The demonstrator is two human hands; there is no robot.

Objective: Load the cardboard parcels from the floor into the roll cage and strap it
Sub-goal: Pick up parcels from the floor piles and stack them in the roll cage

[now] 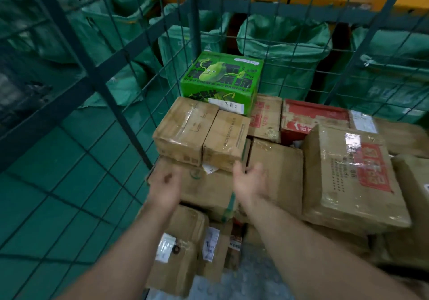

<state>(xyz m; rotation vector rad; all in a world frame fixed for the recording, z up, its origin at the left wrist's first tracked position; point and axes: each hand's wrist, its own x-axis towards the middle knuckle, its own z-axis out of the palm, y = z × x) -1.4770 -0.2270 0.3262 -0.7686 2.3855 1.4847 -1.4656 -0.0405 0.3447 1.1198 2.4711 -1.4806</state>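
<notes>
Both hands are out over the load and neither has hold of anything: the right hand hangs with its palm turned inward, thumb up and fingers loosely spread, just short of the nearer of two small brown parcels. The left hand is beside it, back up, fingers blurred but relaxed and empty, over a flat brown parcel that carries that pair. The small pair sits side by side, touching, close against the left wall of the roll cage. Behind them, in the far left corner, there's a bright green box with a cartoon face. Along the back wall lies a red-and-white box, and to the right a large taped parcel with red print sits tilted on the stack. More labelled parcels lie low by the near edge. Beyond the mesh stand green sacks.
</notes>
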